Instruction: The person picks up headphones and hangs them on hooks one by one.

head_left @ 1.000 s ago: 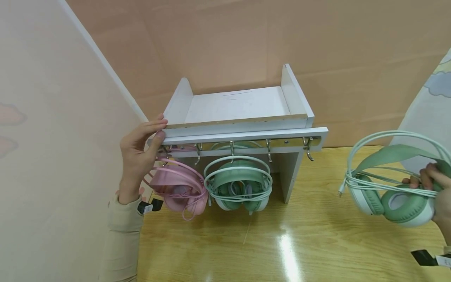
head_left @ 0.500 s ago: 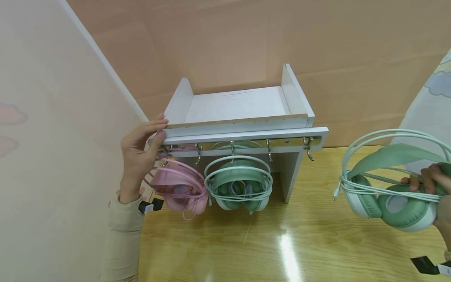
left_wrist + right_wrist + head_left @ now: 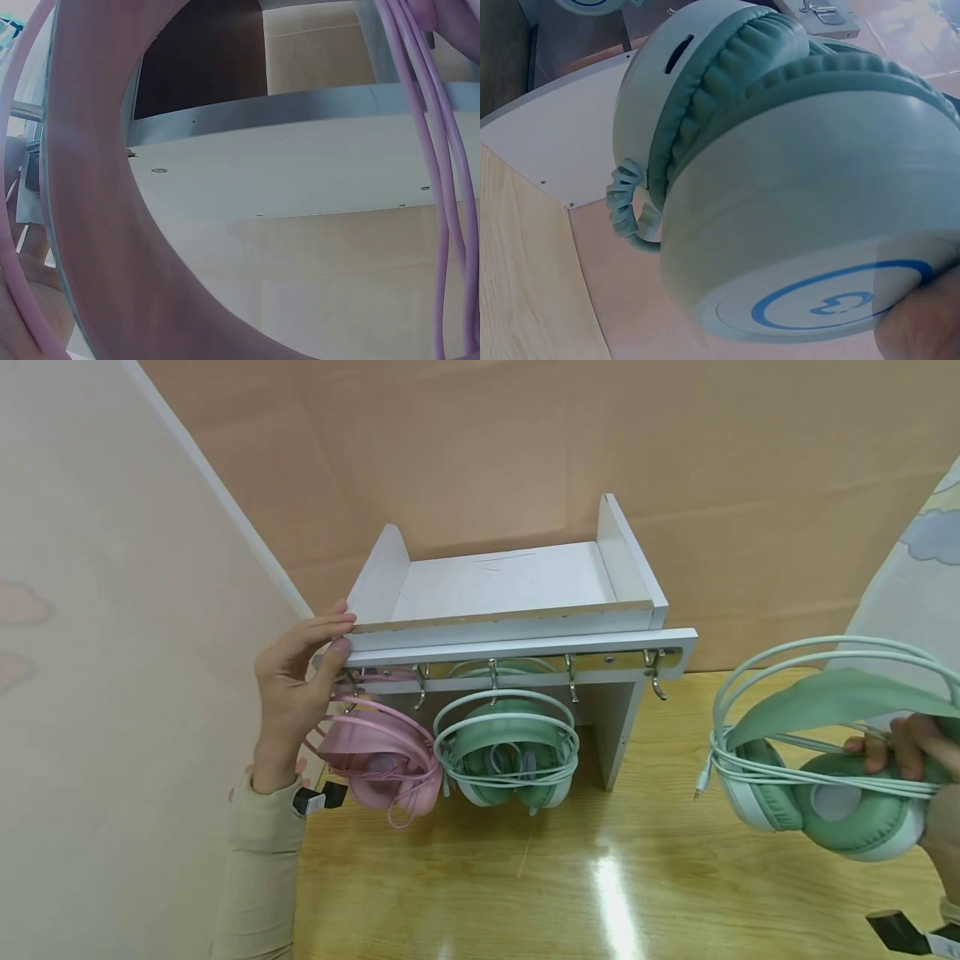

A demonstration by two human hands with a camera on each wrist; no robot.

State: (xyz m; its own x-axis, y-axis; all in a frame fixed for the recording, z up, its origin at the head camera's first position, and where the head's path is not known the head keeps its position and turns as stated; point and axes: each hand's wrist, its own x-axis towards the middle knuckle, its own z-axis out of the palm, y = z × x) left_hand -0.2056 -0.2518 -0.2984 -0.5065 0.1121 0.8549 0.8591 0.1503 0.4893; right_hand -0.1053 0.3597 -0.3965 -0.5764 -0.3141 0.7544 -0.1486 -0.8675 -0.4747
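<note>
My left hand (image 3: 300, 681) grips the left end of a white shelf rack (image 3: 502, 585), fingers over its top edge and thumb against the hook rail (image 3: 450, 653). On the right, above the table, my right hand (image 3: 943, 814) holds green headphones (image 3: 840, 697) by the right ear cup; their cable is bundled across the cups, plug dangling left. The near ear cup (image 3: 802, 195) fills the right wrist view. Pink headphones (image 3: 375, 743) hang tilted at the left hook, and their headband (image 3: 90, 187) crosses the left wrist view. Another green pair (image 3: 498, 735) hangs on the middle hook.
Bare metal hooks on the rail include one (image 3: 572, 681) right of the hanging green pair and one (image 3: 657, 677) at the right end. The rack stands on a wooden table (image 3: 675, 860). A pale wall (image 3: 135, 652) rises close on the left, with a tan backdrop (image 3: 487, 443) behind.
The green headphones in my right hand have moved slightly left and a little downward. My left hand and the hanging headphones stay in place.
</note>
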